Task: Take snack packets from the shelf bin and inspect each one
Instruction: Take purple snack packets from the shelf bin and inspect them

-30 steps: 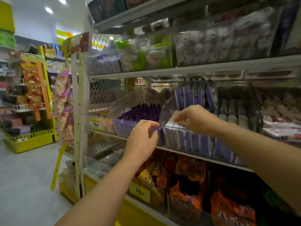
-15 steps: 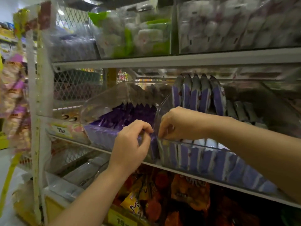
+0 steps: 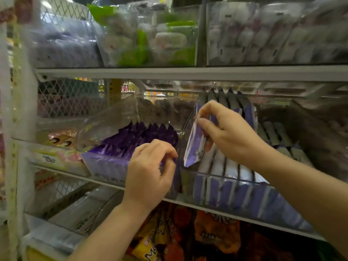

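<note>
My right hand [image 3: 227,130] pinches the top of a light purple and white snack packet [image 3: 194,146] and holds it lifted partway above a clear plastic shelf bin [image 3: 188,182]. That bin holds a row of several matching packets [image 3: 231,187]. My left hand [image 3: 150,174] is at the front corner of the neighbouring clear bin [image 3: 105,166], fingers curled against its rim. That bin is filled with dark purple packets [image 3: 143,134].
A grey shelf board [image 3: 188,73] runs above the bins, carrying bins of green and white sweets [image 3: 150,40] and pale round sweets [image 3: 263,38]. Orange and yellow snack bags [image 3: 216,234] fill the shelf below. A white upright post [image 3: 18,129] stands at the left.
The view has moved closer to the shelf. My right hand has risen out of the right bin, drawing one light purple packet up with it. My left hand has stayed at the left bin's corner.
</note>
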### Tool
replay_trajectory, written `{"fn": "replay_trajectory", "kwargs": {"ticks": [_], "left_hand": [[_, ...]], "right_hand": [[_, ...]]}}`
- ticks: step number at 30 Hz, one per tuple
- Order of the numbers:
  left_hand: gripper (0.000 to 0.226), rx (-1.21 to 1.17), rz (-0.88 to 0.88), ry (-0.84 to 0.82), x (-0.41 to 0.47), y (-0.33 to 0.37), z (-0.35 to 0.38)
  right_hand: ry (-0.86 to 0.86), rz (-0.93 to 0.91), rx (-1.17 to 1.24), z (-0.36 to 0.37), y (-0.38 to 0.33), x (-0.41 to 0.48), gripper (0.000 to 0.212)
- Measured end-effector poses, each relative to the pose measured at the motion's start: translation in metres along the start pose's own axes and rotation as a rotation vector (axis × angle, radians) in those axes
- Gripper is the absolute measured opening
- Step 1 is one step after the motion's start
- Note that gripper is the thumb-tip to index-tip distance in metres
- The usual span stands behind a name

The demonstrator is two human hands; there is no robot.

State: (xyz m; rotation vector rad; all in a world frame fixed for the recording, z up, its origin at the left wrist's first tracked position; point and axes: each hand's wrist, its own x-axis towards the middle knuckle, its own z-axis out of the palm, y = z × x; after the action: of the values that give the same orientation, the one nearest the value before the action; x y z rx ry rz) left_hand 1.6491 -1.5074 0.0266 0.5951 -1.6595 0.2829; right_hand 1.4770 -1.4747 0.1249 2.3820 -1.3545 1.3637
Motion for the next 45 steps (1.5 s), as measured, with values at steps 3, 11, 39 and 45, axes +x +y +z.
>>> {"fn": "replay_trajectory", "kwargs": {"ticks": [3, 11, 39, 45], "left_hand": [[0.01, -0.044, -0.039, -0.064, 0.005, 0.003, -0.004], [0.017, -0.093, -0.261, -0.119, 0.015, 0.048, -0.017], [0.05, -0.999, -0.936, -0.778, -0.147, 0.113, 0.002], [0.029, -0.957, -1.051, -0.557, -0.164, 0.112, 0.02]], "right_hand": [[0.127, 0.065, 0.142, -0.008, -0.008, 0.003, 0.02], [0.446, 0.058, 0.319, -0.017, -0.031, -0.054, 0.018], [0.228, 0.737, 0.928, 0.03, 0.016, -0.256, 0.029], [-0.032, 0.731, 0.873, 0.038, 0.026, -0.274, 0.032]]}}
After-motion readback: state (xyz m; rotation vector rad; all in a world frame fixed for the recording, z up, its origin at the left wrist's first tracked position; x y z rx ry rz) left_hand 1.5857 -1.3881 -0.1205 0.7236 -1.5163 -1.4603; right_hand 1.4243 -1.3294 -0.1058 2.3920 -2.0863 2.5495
